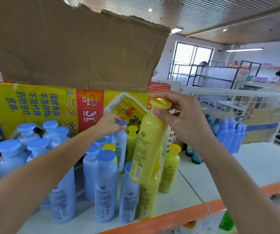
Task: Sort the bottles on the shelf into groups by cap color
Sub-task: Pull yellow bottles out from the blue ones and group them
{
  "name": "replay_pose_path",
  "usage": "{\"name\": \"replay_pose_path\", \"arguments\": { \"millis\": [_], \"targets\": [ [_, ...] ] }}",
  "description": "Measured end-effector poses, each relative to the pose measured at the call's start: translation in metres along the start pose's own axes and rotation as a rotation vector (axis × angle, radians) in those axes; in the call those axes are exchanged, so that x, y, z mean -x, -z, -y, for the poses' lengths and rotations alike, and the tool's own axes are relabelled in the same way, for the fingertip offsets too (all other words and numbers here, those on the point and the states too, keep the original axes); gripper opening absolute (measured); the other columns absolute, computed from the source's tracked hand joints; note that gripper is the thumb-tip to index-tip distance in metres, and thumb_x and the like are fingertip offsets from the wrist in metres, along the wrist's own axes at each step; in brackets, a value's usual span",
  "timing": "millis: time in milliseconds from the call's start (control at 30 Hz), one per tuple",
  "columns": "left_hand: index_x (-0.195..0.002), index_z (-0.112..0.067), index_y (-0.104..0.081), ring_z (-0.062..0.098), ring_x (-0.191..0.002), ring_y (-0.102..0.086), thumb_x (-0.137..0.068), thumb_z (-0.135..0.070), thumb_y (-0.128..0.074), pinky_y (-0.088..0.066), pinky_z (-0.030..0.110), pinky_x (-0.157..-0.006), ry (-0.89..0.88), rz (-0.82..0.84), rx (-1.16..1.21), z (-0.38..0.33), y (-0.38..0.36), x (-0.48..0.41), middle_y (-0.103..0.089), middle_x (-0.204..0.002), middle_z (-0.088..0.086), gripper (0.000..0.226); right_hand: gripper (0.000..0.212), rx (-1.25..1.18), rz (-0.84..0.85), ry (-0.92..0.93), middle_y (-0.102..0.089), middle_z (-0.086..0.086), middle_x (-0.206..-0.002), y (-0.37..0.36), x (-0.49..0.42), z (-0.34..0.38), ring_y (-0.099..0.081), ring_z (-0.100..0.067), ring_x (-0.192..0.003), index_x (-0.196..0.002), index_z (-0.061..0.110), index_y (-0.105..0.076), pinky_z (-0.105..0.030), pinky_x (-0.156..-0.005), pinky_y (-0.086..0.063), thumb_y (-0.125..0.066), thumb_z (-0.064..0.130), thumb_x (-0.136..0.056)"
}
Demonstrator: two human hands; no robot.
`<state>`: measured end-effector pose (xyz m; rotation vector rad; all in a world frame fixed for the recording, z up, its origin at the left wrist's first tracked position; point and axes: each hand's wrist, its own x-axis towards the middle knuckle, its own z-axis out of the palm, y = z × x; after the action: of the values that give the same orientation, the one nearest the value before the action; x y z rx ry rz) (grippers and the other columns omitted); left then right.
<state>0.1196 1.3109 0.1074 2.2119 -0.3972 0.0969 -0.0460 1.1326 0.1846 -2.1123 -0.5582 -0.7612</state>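
My right hand is clamped round the neck of a yellow-capped bottle, thumb under the cap, fingers over the top, and the bottle hangs tilted in the air, clear of the shelf. My left hand is reaching further back, fingers closed on the cap of a blue-capped bottle that looks as if it stands on the shelf, though I can't see its base.

Progress, as I read it: partly there. Off to the left of my left hand sits a tidy cluster of blue-capped bottles, all one color, backed against the printed carton. Under and between my hands it's a muddle: blue caps at the front, yellow-capped bottles mixed in behind and beside them, one just below and right of the bottle I'm holding. To the right of my right hand the shelf lies bare and white, so I'd judge that's the natural spot for a yellow group. Further right, slim blue spray bottles stand by themselves. Several yellows are left to pull out.
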Motion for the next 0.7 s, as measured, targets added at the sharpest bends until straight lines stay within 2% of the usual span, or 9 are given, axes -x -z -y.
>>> {"name": "replay_pose_path", "arguments": {
  "millis": [67, 133, 233, 300, 367, 467, 633, 700],
  "targets": [
    [-0.084, -0.006, -0.058, 0.02, -0.075, -0.042, -0.082, -0.013, -0.067, -0.032, 0.032, -0.068, 0.037, 0.04, -0.109, 0.012, -0.002, -0.003, -0.047, -0.081, 0.012, 0.012, 0.026, 0.015, -0.007, -0.012, -0.065, 0.018, -0.092, 0.0, 0.001, 0.0, -0.061, -0.011, -0.084, -0.099, 0.041, -0.062, -0.042, -0.082, -0.053, -0.069, 0.023, -0.081],
    [-0.08, -0.012, -0.046, 0.019, -0.078, -0.037, -0.082, -0.017, -0.068, -0.03, 0.03, -0.07, 0.061, 0.082, -0.22, 0.021, -0.005, -0.004, -0.039, -0.083, 0.008, 0.023, 0.026, 0.025, -0.023, -0.023, -0.067, 0.015, -0.094, 0.001, 0.001, -0.002, -0.062, -0.011, -0.087, -0.099, 0.041, -0.062, -0.042, -0.086, -0.051, -0.068, 0.024, -0.081],
    [-0.076, -0.019, -0.041, 0.02, -0.078, -0.037, -0.082, -0.021, -0.067, -0.032, 0.03, -0.071, 0.084, 0.112, -0.32, 0.028, -0.013, -0.003, -0.038, -0.082, 0.007, 0.027, 0.027, 0.037, -0.059, -0.037, -0.067, 0.014, -0.097, 0.002, 0.001, -0.002, -0.063, -0.011, -0.09, -0.097, 0.045, -0.061, -0.044, -0.087, -0.051, -0.068, 0.026, -0.081],
    [-0.067, -0.021, -0.037, 0.019, -0.074, -0.036, -0.081, -0.02, -0.068, -0.03, 0.03, -0.067, 0.078, 0.14, -0.376, 0.033, -0.02, -0.003, -0.037, -0.078, 0.006, 0.033, 0.028, 0.046, -0.082, -0.041, -0.067, 0.015, -0.097, 0.003, 0.0, -0.001, -0.063, -0.011, -0.091, -0.097, 0.047, -0.06, -0.044, -0.085, -0.052, -0.068, 0.024, -0.082],
    [-0.067, -0.017, -0.038, 0.02, -0.069, -0.035, -0.08, -0.017, -0.066, -0.029, 0.032, -0.061, 0.072, 0.16, -0.413, 0.034, -0.025, -0.002, -0.036, -0.072, 0.006, 0.031, 0.03, 0.065, -0.101, -0.047, -0.066, 0.017, -0.096, 0.004, -0.002, -0.001, -0.063, -0.011, -0.09, -0.095, 0.048, -0.059, -0.042, -0.083, -0.053, -0.067, 0.022, -0.083],
    [-0.06, -0.017, -0.029, 0.018, -0.056, -0.028, -0.081, -0.011, -0.062, -0.022, 0.028, -0.053, 0.054, 0.148, -0.423, 0.035, -0.027, -0.004, -0.027, -0.061, 0.002, 0.04, 0.035, 0.102, -0.141, -0.061, -0.065, 0.019, -0.094, 0.007, -0.006, -0.001, -0.063, -0.012, -0.088, -0.089, 0.053, -0.056, -0.042, -0.083, -0.053, -0.066, 0.021, -0.083],
    [-0.062, -0.015, -0.029, 0.012, -0.053, -0.023, -0.082, -0.008, -0.056, -0.018, 0.025, -0.05, 0.013, 0.139, -0.451, 0.038, -0.028, -0.004, -0.027, -0.06, 0.001, 0.035, 0.038, 0.214, -0.2, -0.072, -0.064, 0.015, -0.087, 0.006, -0.014, -0.007, -0.061, -0.014, -0.082, -0.086, 0.058, -0.05, -0.044, -0.081, -0.051, -0.067, 0.023, -0.082],
    [-0.069, -0.014, -0.034, 0.011, -0.054, -0.025, -0.083, -0.008, -0.055, -0.02, 0.024, -0.05, 0.012, 0.142, -0.455, 0.039, -0.028, -0.004, -0.03, -0.063, -0.001, 0.026, 0.034, 0.249, -0.205, -0.09, -0.066, 0.01, -0.09, 0.004, -0.017, -0.014, -0.06, -0.017, -0.083, -0.091, 0.055, -0.054, -0.046, -0.081, -0.051, -0.067, 0.025, -0.082]
  ]
}}
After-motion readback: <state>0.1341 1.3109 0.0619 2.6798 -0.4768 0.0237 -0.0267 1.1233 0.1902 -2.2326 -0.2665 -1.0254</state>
